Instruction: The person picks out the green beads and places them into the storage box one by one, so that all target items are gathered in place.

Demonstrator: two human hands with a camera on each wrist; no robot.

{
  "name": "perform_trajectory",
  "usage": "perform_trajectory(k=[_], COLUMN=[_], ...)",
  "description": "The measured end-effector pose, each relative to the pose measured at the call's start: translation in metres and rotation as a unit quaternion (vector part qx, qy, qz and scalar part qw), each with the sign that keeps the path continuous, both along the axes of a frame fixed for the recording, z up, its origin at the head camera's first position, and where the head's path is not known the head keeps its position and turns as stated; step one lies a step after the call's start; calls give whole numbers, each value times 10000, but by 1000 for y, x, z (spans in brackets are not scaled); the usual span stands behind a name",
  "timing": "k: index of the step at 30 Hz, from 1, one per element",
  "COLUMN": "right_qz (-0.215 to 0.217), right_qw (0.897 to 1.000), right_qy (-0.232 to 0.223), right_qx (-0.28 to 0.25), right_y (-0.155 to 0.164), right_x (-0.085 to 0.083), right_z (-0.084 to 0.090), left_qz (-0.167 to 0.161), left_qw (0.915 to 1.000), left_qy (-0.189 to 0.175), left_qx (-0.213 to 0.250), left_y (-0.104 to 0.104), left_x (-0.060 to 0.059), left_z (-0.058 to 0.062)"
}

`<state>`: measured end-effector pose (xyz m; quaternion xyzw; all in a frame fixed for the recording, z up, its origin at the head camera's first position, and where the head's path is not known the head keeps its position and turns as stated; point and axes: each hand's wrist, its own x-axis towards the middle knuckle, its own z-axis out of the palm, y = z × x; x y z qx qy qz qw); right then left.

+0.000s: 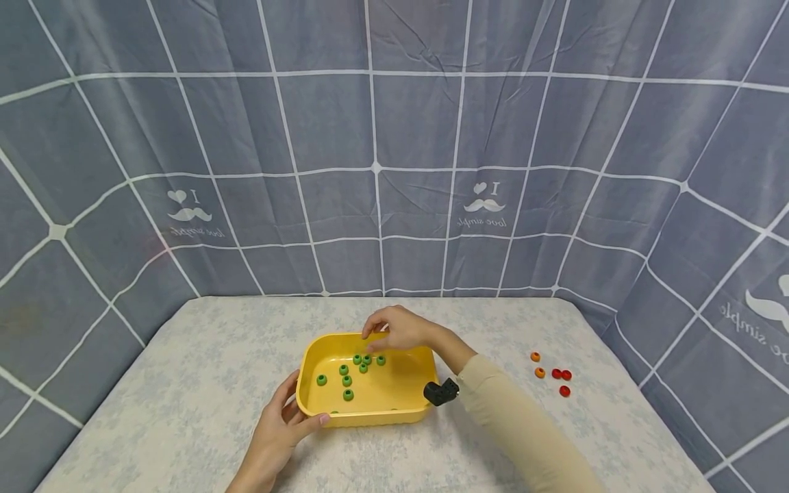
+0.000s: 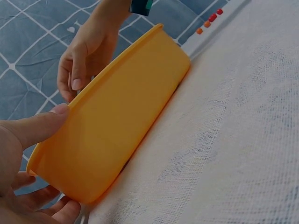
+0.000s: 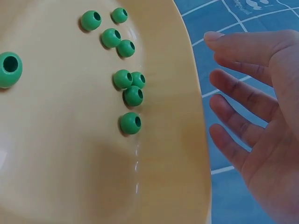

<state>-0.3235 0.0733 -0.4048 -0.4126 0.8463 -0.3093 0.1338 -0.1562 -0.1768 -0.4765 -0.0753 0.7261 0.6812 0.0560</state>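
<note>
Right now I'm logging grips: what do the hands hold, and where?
The left hand grips the yellow plastic tray at its near-left corner rim. The right hand holds nothing.

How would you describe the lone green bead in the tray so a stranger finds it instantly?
Start at the yellow tray on the table. Green beads cluster under the right hand. The lone bead lies apart, nearest the left hand.

A yellow tray (image 1: pixel 370 400) (shallow, rounded corners) sits on the table near its front edge, its left corner gripped by the left hand (image 1: pixel 280 424). Green beads (image 1: pixel 362 361) with holes lie inside, most clustered toward 12 o'clock, others scattered toward 8.
</note>
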Motion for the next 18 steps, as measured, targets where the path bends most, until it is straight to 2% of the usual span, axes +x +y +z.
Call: perform_trajectory(k=[12,15,18], right_qz=[-205,-319,-502], right_qw=[9998,9993,9984], right_qy=[-47,-149,-204], right_qx=[-47,-124,-144], right_y=[13,25,41], right_x=[-3,-1,0], right_z=[-4,-3,0], left_qz=[134,120,-87], left_qw=[9998,9986,9934], left_qy=[-97,-113,128], left_qx=[-129,-499,-1132], left_y=[-4,-5,-9], left_x=[1,2,0], left_z=[-2,1,8])
